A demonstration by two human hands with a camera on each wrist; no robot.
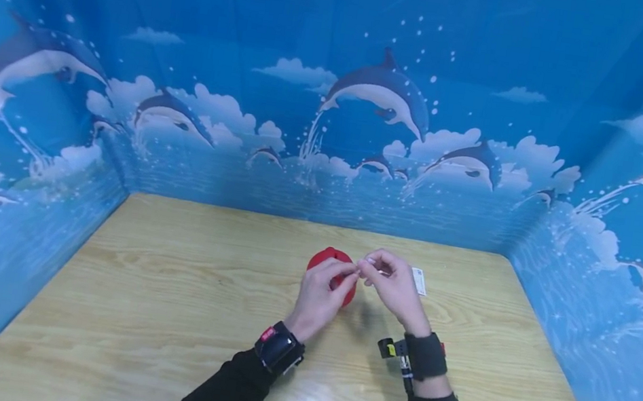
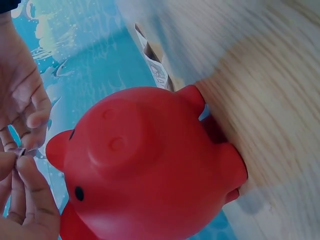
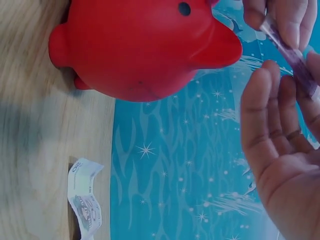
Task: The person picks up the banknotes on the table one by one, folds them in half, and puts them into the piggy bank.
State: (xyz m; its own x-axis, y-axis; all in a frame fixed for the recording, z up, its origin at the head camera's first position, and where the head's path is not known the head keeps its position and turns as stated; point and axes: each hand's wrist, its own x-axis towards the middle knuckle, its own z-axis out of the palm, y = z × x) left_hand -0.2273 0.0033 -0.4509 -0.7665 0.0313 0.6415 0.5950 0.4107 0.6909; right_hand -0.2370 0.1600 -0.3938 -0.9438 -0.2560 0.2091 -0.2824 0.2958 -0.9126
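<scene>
Two bare hands, left hand (image 1: 319, 294) and right hand (image 1: 397, 289), meet fingertip to fingertip, and the grip on each side is a pinch on one narrow purple folded strip (image 3: 291, 57). That strip is up in the air, above and just beside a red piggy bank (image 2: 150, 165), not touching it. Piggy's standing upright on the wood-grain worktop (image 1: 161, 287), partly hidden behind the left hand from the head cam. Also got a creased pale banknote (image 3: 85, 195) lying on the worktop, just past the right hand.
</scene>
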